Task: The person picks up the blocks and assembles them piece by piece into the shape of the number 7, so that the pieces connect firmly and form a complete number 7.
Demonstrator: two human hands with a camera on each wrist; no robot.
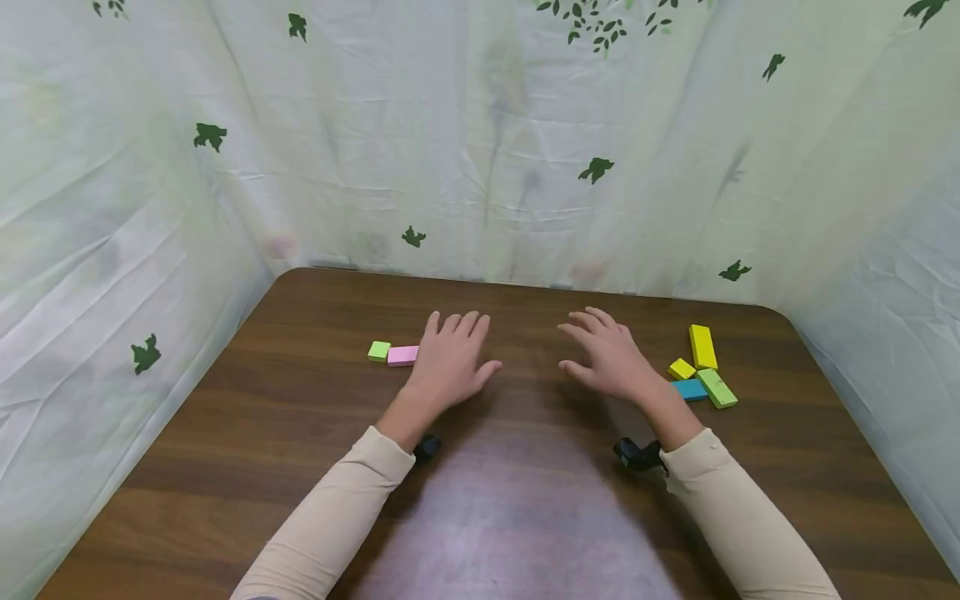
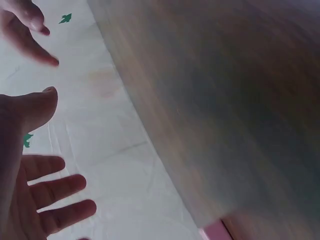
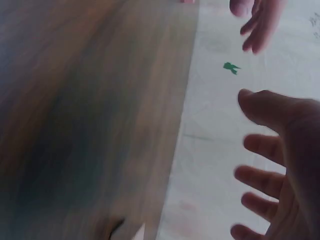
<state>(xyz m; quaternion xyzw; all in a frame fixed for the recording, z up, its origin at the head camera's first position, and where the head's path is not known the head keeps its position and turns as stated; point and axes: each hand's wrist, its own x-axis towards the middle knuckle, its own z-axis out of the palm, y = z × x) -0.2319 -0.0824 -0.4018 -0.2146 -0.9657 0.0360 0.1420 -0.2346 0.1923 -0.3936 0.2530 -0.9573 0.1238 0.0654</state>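
Both hands hover above the brown table, apart from each other and holding nothing. My left hand [image 1: 448, 360] has its fingers spread and thumb out to the side; a pink block [image 1: 402, 356] is partly hidden behind it, with a light green cube [image 1: 378, 351] beside that block. Fingers extended toward the middle, my right hand [image 1: 609, 354] is left of a small group of blocks. That group has a long yellow block [image 1: 703, 347], a small yellow block [image 1: 682, 369], a green block [image 1: 717, 388] and a blue block [image 1: 689, 389] partly covered by the forearm.
The wooden table [image 1: 517, 500] has rounded far corners. A pale curtain [image 1: 465, 150] with green leaf and bird shapes hangs behind it and along both sides. Dark wrist devices, such as the right wrist camera [image 1: 637, 455], stick out under the wrists.
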